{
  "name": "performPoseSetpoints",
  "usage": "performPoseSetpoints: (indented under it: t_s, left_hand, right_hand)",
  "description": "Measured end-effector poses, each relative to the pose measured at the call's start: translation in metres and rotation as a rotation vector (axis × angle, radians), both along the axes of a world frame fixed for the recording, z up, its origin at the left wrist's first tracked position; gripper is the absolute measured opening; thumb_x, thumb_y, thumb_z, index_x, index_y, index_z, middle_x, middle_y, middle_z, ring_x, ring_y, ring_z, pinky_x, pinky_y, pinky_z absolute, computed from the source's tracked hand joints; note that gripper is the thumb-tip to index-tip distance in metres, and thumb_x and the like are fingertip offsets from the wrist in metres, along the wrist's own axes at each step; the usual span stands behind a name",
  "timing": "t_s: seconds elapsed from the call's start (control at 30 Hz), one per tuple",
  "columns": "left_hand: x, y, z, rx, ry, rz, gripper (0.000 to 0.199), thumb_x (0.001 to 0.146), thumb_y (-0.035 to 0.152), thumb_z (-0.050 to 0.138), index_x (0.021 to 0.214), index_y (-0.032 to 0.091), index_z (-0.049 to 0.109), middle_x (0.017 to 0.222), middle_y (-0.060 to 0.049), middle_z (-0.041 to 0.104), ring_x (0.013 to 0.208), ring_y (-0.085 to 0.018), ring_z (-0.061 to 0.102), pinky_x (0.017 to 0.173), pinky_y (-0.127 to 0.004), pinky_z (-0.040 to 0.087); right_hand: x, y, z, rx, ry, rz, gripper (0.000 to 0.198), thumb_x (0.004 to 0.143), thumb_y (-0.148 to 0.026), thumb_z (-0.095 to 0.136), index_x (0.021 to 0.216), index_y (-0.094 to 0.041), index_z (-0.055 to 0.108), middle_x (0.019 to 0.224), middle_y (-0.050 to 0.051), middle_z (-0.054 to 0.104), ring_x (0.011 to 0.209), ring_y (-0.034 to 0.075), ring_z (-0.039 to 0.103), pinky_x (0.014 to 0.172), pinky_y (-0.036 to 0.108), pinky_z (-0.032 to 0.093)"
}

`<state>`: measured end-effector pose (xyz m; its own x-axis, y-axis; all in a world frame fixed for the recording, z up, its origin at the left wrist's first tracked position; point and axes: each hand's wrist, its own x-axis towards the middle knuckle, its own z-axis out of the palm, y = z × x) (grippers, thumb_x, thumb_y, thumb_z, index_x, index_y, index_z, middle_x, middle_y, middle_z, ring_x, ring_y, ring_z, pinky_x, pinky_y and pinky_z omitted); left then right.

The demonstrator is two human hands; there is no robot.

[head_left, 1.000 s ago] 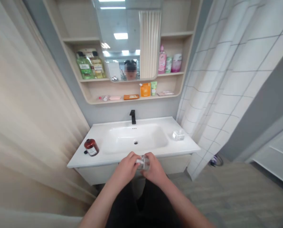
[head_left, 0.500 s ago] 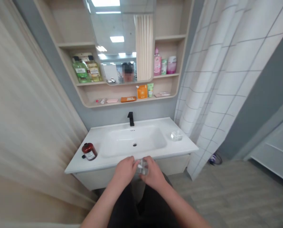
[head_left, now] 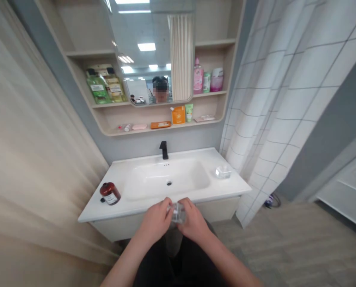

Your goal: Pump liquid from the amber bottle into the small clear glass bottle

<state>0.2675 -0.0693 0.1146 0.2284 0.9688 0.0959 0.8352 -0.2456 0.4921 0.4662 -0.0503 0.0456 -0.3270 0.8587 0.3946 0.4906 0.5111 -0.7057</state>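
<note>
Between my two hands is a small clear plastic container (head_left: 178,213), just in front of the washbasin's near edge. My left hand (head_left: 155,220) grips its left side, and my right hand (head_left: 193,221) has its fingers around the right side. What is inside the container, if anything, is too blurred to make out. A similar clear container (head_left: 223,172) rests on the counter right of the basin. At the counter's left stands a dark red-brown bottle (head_left: 110,193) with a white label, and a small black piece (head_left: 102,199) lies beside it.
A white washbasin (head_left: 202,181) with a black faucet (head_left: 164,150) lies ahead. Above it, a shelf cabinet (head_left: 106,131) with a mirror (head_left: 151,36) holds green and yellow bottles (head_left: 98,87), pink bottles (head_left: 198,77) and an orange pouch (head_left: 178,115). Curtains (head_left: 264,99) hang at both sides.
The clear container has tilted slightly and sits a little lower between my hands. Both hands keep hold of it. The view has shifted slightly.
</note>
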Motion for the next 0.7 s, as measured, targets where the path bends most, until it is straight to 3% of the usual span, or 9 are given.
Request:
performPoseSetpoints:
  t_s: [0.13, 0.23, 0.33, 0.43, 0.53, 0.63, 0.7]
  left_hand:
    - [0.000, 0.000, 0.002, -0.039, -0.011, -0.015, 0.023, 0.106, 0.028, 0.056, 0.129, 0.027, 0.061, 0.098, -0.004, 0.080, 0.094, -0.026, 0.077, 0.080, -0.032, 0.046]
    - [0.001, 0.004, -0.005, -0.007, 0.090, 0.078, 0.022, 0.111, 0.032, 0.046, 0.118, 0.024, 0.065, 0.089, -0.007, 0.078, 0.088, -0.029, 0.077, 0.078, -0.034, 0.046]
    - [-0.002, 0.004, -0.012, 0.066, 0.071, 0.035, 0.024, 0.112, 0.038, 0.047, 0.114, 0.024, 0.066, 0.103, -0.010, 0.080, 0.100, -0.030, 0.077, 0.085, -0.035, 0.049]
    - [-0.009, 0.004, -0.020, 0.061, -0.006, -0.028, 0.027, 0.109, 0.040, 0.056, 0.132, 0.027, 0.064, 0.110, -0.008, 0.081, 0.103, -0.029, 0.077, 0.087, -0.035, 0.050]
    - [-0.014, 0.007, -0.025, 0.016, -0.072, 0.005, 0.035, 0.111, 0.040, 0.051, 0.144, 0.028, 0.059, 0.097, -0.005, 0.080, 0.092, -0.028, 0.077, 0.082, -0.034, 0.051]
    - [-0.016, 0.011, -0.025, 0.050, -0.103, 0.015, 0.032, 0.114, 0.040, 0.043, 0.131, 0.026, 0.065, 0.093, -0.005, 0.078, 0.090, -0.027, 0.077, 0.082, -0.035, 0.052]
    - [-0.017, 0.012, -0.024, 0.101, -0.117, -0.026, 0.030, 0.114, 0.039, 0.043, 0.120, 0.026, 0.070, 0.102, -0.007, 0.080, 0.098, -0.027, 0.077, 0.088, -0.037, 0.055]
  right_hand:
    - [0.001, 0.001, -0.002, -0.006, 0.018, -0.024, 0.051, 0.078, -0.007, 0.073, 0.122, -0.025, 0.056, 0.119, 0.007, 0.065, 0.104, 0.027, 0.068, 0.092, 0.039, 0.057]
    - [-0.003, -0.002, -0.003, -0.020, 0.007, 0.008, 0.052, 0.077, -0.008, 0.076, 0.123, -0.025, 0.058, 0.121, 0.007, 0.066, 0.107, 0.028, 0.068, 0.094, 0.040, 0.057]
    - [-0.006, -0.004, -0.005, -0.037, 0.034, 0.013, 0.051, 0.078, -0.010, 0.077, 0.123, -0.025, 0.058, 0.119, 0.007, 0.067, 0.106, 0.028, 0.069, 0.094, 0.040, 0.057]
    - [-0.005, -0.001, -0.004, -0.043, 0.088, -0.007, 0.058, 0.075, -0.010, 0.079, 0.126, -0.024, 0.057, 0.119, 0.007, 0.067, 0.104, 0.027, 0.069, 0.093, 0.040, 0.056]
    - [-0.005, 0.001, -0.001, -0.042, 0.079, 0.007, 0.059, 0.072, -0.009, 0.079, 0.125, -0.023, 0.057, 0.119, 0.007, 0.067, 0.104, 0.027, 0.069, 0.093, 0.039, 0.056]
    - [-0.007, 0.000, 0.002, -0.054, 0.030, 0.057, 0.054, 0.073, -0.011, 0.080, 0.122, -0.024, 0.059, 0.117, 0.006, 0.067, 0.105, 0.028, 0.069, 0.092, 0.039, 0.055]
    - [-0.008, 0.001, 0.001, -0.064, 0.026, 0.069, 0.054, 0.073, -0.012, 0.081, 0.121, -0.024, 0.060, 0.116, 0.006, 0.067, 0.105, 0.027, 0.069, 0.092, 0.039, 0.055]
